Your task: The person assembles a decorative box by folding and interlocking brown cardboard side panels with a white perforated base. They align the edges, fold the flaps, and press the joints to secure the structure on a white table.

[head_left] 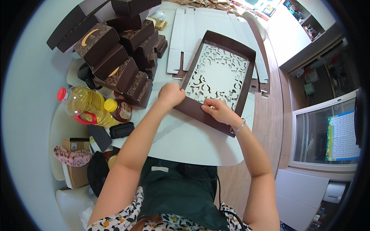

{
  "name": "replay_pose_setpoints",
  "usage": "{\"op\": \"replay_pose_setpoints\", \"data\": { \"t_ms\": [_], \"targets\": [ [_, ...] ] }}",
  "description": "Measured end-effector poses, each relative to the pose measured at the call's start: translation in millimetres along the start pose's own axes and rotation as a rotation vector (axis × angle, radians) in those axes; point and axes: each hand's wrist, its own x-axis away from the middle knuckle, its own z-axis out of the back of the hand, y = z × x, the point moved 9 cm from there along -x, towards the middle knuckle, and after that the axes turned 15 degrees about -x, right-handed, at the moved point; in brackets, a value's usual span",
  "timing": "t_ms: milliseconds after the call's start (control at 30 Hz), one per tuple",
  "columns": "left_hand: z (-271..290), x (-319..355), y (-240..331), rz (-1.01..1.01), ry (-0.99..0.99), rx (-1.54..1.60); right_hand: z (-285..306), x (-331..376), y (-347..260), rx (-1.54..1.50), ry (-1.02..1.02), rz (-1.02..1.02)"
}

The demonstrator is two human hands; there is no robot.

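A dark brown cardboard box lid (199, 114), its white panel cut through with a scrolled pattern, lies tilted on the white marbled table (181, 144). Its walls stand up around the panel. My left hand (172, 95) is closed on the lid's near left corner. With fingers and thumb bent over the near wall, my right hand (222, 112) grips it and wears a silver bangle at the wrist. Behind the lid, flat white-faced cardboard blanks (210, 23) with brown edges are spread out, partly covered by it.
Folded dark brown boxes (115, 57) are piled high at the far left. Nearer stand a bottle of yellow oil (90, 103), a yellow-capped jar (120, 111) and a black tray-like object (121, 130). A cardboard carton (77, 175) sits beyond the table's left edge. Small packets (216, 4) line the back.
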Motion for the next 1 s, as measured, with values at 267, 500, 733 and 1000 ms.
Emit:
{"op": "replay_pose_setpoints", "data": {
  "t_ms": [267,500,733,1000],
  "targets": [
    [-11,4,-10,0.056,-0.358,0.366,2,4,24,-0.129,-0.076,-0.284],
    [-11,6,-10,0.049,-0.372,0.446,-2,9,17,-0.212,-0.099,-0.465],
    [-13,4,8,-0.015,-0.112,0.04,-16,-15,10,0.132,0.013,-0.109],
    [2,24,6,0.08,-0.331,0.219,-34,-37,-10,0.181,0.032,0.087]
  ]
}}
